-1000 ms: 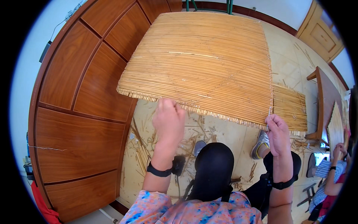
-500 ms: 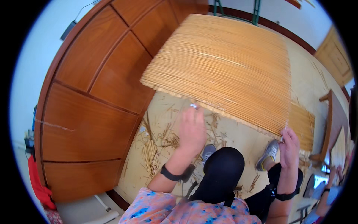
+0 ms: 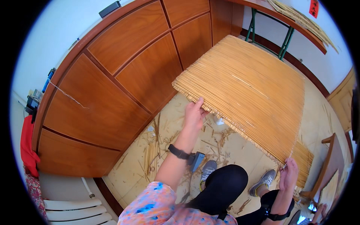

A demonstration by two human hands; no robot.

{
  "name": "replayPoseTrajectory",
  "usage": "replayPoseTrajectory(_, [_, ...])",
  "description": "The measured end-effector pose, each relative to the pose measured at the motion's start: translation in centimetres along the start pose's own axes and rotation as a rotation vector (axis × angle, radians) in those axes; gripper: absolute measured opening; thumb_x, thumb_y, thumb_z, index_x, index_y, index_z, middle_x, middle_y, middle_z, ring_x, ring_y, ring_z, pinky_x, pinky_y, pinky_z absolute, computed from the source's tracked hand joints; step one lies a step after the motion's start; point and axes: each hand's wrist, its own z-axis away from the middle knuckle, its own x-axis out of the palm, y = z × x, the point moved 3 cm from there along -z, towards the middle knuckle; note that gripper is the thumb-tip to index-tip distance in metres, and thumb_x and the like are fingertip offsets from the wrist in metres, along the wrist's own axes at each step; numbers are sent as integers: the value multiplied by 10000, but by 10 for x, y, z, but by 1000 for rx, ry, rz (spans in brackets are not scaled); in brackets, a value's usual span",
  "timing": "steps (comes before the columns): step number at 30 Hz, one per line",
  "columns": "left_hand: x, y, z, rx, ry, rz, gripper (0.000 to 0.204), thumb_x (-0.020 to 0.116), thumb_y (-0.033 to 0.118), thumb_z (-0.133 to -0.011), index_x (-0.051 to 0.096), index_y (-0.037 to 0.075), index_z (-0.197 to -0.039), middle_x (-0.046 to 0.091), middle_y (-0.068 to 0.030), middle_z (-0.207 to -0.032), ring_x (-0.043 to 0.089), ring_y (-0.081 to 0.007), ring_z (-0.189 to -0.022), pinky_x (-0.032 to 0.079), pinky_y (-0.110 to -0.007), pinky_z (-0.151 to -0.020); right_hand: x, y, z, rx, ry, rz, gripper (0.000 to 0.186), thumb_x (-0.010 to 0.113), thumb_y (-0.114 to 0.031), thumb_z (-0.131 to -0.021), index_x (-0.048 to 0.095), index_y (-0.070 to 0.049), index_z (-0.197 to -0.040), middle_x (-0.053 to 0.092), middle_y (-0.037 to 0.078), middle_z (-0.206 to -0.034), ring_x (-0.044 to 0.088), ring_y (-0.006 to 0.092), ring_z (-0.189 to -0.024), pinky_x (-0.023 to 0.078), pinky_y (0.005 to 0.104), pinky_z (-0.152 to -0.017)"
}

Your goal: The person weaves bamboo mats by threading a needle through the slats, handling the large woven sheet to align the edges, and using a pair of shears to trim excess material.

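Observation:
A wide mat (image 3: pixel 243 82) of thin yellow-brown stalks, laid side by side and bound, stretches out before me with its near edge facing my hands. My left hand (image 3: pixel 194 115) grips that edge toward the left, thumb on top and fingers curled beneath. At the near right corner, my right hand (image 3: pixel 288 173) is closed in a pinch. A pale bit of binding shows by its fingertips, too small to make out fully. Dark bands circle both my forearms, and the left one carries a small grey box (image 3: pixel 197 162).
A tall brown wooden cabinet (image 3: pixel 127 82) stands on my left. Loose stalks (image 3: pixel 152 157) litter the pale floor. At the back, a table (image 3: pixel 277 13) bears more stalks. To the right are a second mat (image 3: pixel 305 161), a low wooden bench (image 3: pixel 330 161) and part of another person (image 3: pixel 318 215).
The view has swung, so the mat sits lower and further right in the picture. My left hand, blurred at the edge before, now clasps it with the thumb on top.

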Motion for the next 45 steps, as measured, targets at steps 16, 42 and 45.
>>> replayPoseTrajectory(16, [-39, 55, -46, 107, 154, 82, 287, 481, 275, -964, 572, 36, -1095, 654, -72, -976, 649, -178, -814, 529, -331, -667, -18, 2, -11, -8, 11, -65, 76, 545, -200, -921, 554, -140, -876, 508, -59, -838, 444, 66, -746, 362, 274, -666])
replayPoseTrajectory(42, [-111, 75, -59, 85, 416, -353, 424, 505, 452, -930, 584, 49, -1035, 628, -90, -962, 627, -229, -877, 478, -379, -747, -22, 8, -14, 10, 46, -89, 63, 561, -212, -913, 556, -174, -863, 526, -85, -835, 464, 48, -754, 363, 261, -674])
replayPoseTrajectory(45, [-79, 85, -51, -21, 275, -284, 507, 503, 494, -926, 570, 36, -1133, 621, -104, -1028, 597, -243, -991, 460, -431, -836, -22, 7, -13, 7, 65, -87, 59, 559, -211, -914, 556, -175, -866, 532, -82, -833, 467, 50, -743, 370, 265, -667])
